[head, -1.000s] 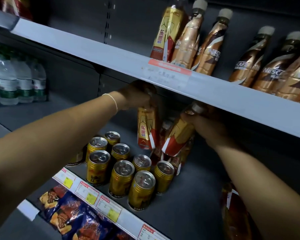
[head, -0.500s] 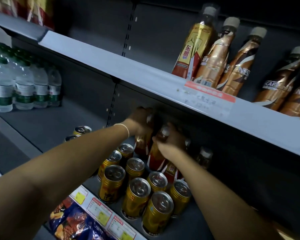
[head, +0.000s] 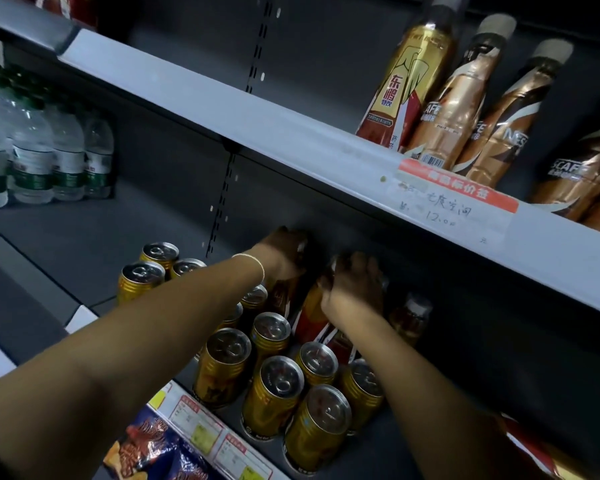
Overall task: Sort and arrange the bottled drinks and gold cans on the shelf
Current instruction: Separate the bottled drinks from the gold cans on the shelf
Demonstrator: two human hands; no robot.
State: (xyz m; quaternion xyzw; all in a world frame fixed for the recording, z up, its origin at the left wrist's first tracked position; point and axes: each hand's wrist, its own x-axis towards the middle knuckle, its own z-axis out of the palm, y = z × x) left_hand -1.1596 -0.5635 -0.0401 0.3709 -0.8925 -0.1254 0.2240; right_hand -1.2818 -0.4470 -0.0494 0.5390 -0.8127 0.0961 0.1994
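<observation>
Two bottled drinks stand just behind the gold cans (head: pixel 274 372), at the back of the shelf (head: pixel 84 244). The left hand (head: pixel 284 252) has its fingers curled down over the top of the dark bottle (head: pixel 280 299). The right hand (head: pixel 352 287) has its fingers clamped round the neck of the red and gold bottle (head: pixel 309 315).

A second ago both bottles hung higher and tilted, well above the cans and close under the upper shelf (head: pixel 291 140). Now they have come down, nearly upright, behind the cans. I judge them set down or almost so, which would leave only letting go. The cans hide whether their bases sit flat.

A third bottle (head: pixel 411 317) stands untouched just right of the cans' back row. A few stray cans (head: pixel 142 278) sit apart to the left of the cans and probably need gathering in. High above the cans, coffee bottles (head: pixel 465 105) line the upper shelf. Far left of the cans are water bottles (head: pixel 32 150).
</observation>
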